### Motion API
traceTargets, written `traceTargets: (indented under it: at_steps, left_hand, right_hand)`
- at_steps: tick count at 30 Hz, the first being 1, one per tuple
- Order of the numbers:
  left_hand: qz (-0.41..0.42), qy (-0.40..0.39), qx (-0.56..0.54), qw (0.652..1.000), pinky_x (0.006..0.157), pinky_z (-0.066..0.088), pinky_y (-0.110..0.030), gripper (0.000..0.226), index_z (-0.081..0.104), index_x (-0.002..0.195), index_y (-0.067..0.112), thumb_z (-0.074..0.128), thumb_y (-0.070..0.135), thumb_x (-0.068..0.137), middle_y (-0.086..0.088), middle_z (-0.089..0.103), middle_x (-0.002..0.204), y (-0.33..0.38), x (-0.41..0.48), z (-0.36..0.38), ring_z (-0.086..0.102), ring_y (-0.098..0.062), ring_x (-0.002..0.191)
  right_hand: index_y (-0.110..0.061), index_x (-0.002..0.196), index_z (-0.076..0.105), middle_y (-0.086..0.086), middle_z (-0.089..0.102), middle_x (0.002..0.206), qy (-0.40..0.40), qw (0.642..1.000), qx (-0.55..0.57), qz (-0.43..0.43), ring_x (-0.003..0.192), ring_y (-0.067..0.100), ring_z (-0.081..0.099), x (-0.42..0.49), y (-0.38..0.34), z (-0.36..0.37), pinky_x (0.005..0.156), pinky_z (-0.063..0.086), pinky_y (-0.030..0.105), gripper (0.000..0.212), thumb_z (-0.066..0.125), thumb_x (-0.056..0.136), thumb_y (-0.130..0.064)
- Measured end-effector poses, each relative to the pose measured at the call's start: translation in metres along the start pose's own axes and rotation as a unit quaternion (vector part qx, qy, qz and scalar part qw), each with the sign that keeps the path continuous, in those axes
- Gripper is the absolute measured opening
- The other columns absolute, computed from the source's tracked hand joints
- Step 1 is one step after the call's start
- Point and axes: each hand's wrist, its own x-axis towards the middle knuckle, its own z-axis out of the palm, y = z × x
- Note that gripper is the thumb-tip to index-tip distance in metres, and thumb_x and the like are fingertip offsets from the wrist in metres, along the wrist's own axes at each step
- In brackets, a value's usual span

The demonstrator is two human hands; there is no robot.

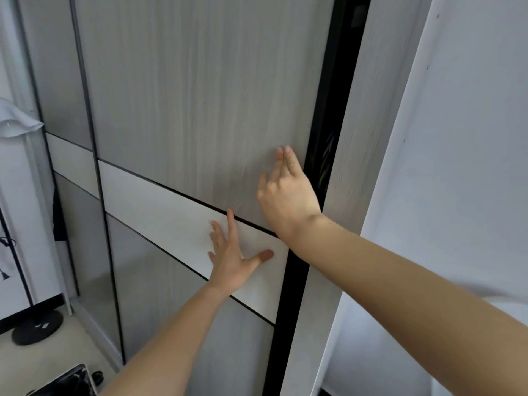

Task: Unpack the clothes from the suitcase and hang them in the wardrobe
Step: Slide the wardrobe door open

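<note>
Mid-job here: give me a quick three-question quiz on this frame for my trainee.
1. True or false: the left hand lies flat on the white band.
2. What does the right hand touch? A) the wood-grain panel B) the white band C) the wall
3. Fill in: a dark ___ shows right of the door.
Key: 1 true; 2 A; 3 gap.

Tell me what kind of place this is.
Likely a bedroom: a sliding wardrobe door with the left hand and right hand pressed on it, a white cloth hanging far left, and a black round stand base below.
</note>
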Motion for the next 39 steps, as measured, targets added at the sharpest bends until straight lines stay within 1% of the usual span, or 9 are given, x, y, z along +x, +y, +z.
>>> traceTargets:
  at_steps: [7, 10, 13, 18, 26, 31, 34, 37, 39]
  left_hand:
    - [0.024, -0.049, -0.046, 0.997, 0.120, 0.007, -0.045, 0.115, -0.023, 0.139, 0.058, 0.066, 0.075, 0.068, 0.007, -0.031, 0.156, 0.004, -0.022, -0.001, -0.020, -0.015, 0.147]
    - [0.006, -0.013, -0.007, 1.000, 0.120, 0.014, -0.044, 0.124, -0.029, 0.137, 0.056, 0.076, 0.056, 0.071, 0.002, -0.030, 0.157, 0.001, -0.013, 0.002, -0.014, -0.021, 0.148]
    - [-0.002, -0.006, 0.036, 0.999, 0.118, 0.015, -0.041, 0.126, -0.034, 0.137, 0.049, 0.076, 0.040, 0.078, -0.006, -0.029, 0.157, -0.005, 0.000, -0.008, -0.015, -0.027, 0.148]
    - [-0.009, -0.019, 0.075, 0.997, 0.119, 0.020, -0.044, 0.125, -0.040, 0.130, 0.049, 0.074, 0.040, 0.080, -0.006, -0.031, 0.156, -0.024, 0.021, -0.032, -0.007, -0.028, 0.149]
    - [-0.022, 0.005, 0.053, 0.998, 0.115, 0.021, -0.039, 0.122, -0.030, 0.140, 0.048, 0.075, 0.037, 0.081, -0.005, -0.020, 0.160, -0.071, 0.075, -0.079, -0.003, -0.024, 0.149]
    - [-0.037, 0.057, 0.093, 0.993, 0.100, 0.047, -0.037, 0.111, -0.017, 0.149, 0.041, 0.072, 0.043, 0.083, -0.009, 0.018, 0.156, -0.102, 0.107, -0.113, 0.051, -0.026, 0.126]
    - [-0.044, 0.087, 0.139, 0.986, 0.095, 0.049, -0.037, 0.086, 0.007, 0.153, 0.023, 0.063, 0.043, 0.090, -0.005, 0.035, 0.147, -0.117, 0.119, -0.128, 0.057, -0.026, 0.116]
    - [-0.055, 0.113, 0.164, 0.978, 0.079, 0.050, -0.034, 0.037, 0.044, 0.116, 0.015, 0.060, 0.039, 0.093, -0.003, 0.057, 0.112, -0.136, 0.140, -0.147, 0.060, -0.025, 0.094]
    - [-0.061, 0.114, 0.171, 0.977, 0.068, 0.046, -0.032, 0.024, 0.042, 0.093, 0.016, 0.059, 0.034, 0.094, 0.000, 0.058, 0.088, -0.150, 0.157, -0.163, 0.056, -0.021, 0.077]
  right_hand:
    - [-0.004, 0.137, 0.041, 0.019, 0.044, 0.142, 0.070, 0.963, 0.258, 0.031, 0.139, 0.031, 0.031, 0.021, 0.019, -0.027, 0.115, 0.023, 0.035, 0.045, 0.042, 0.092, 0.000]
    - [-0.002, 0.150, 0.016, 0.019, 0.015, 0.158, 0.154, 0.926, 0.323, 0.116, 0.148, 0.032, 0.011, 0.023, 0.018, -0.018, 0.119, 0.022, 0.038, 0.069, 0.048, 0.090, 0.000]
    - [-0.002, 0.154, -0.001, 0.019, 0.026, 0.155, 0.078, 0.820, 0.529, 0.203, 0.139, 0.031, 0.035, 0.039, 0.003, -0.008, 0.103, 0.043, 0.037, 0.081, 0.055, 0.095, -0.009]
    - [-0.003, 0.142, 0.033, 0.018, 0.062, 0.119, 0.064, 0.695, 0.666, 0.265, 0.102, 0.030, 0.064, 0.079, -0.030, 0.006, 0.079, 0.055, 0.039, 0.046, 0.047, 0.102, -0.020]
    - [-0.005, 0.148, 0.034, 0.015, 0.054, 0.136, 0.070, 0.656, 0.721, 0.212, 0.124, 0.029, 0.054, 0.153, -0.067, 0.014, 0.087, 0.047, 0.031, 0.060, 0.055, 0.099, -0.032]
    - [-0.003, 0.139, 0.045, 0.012, 0.062, 0.110, 0.072, 0.658, 0.723, 0.198, 0.099, 0.025, 0.061, 0.211, -0.103, 0.008, 0.073, 0.044, 0.027, 0.054, 0.056, 0.097, -0.036]
    - [0.001, 0.126, 0.051, 0.006, 0.055, 0.091, 0.066, 0.655, 0.728, 0.192, 0.081, 0.019, 0.052, 0.244, -0.122, 0.002, 0.065, 0.041, 0.029, 0.048, 0.057, 0.097, -0.036]
    - [-0.004, 0.106, 0.053, 0.003, 0.052, 0.079, 0.058, 0.649, 0.735, 0.190, 0.070, 0.019, 0.049, 0.278, -0.144, -0.003, 0.058, 0.039, 0.026, 0.033, 0.059, 0.096, -0.035]
    - [-0.008, 0.090, 0.048, -0.001, 0.046, 0.069, 0.056, 0.644, 0.739, 0.191, 0.059, 0.015, 0.043, 0.301, -0.159, -0.008, 0.050, 0.033, 0.025, 0.030, 0.060, 0.095, -0.034]
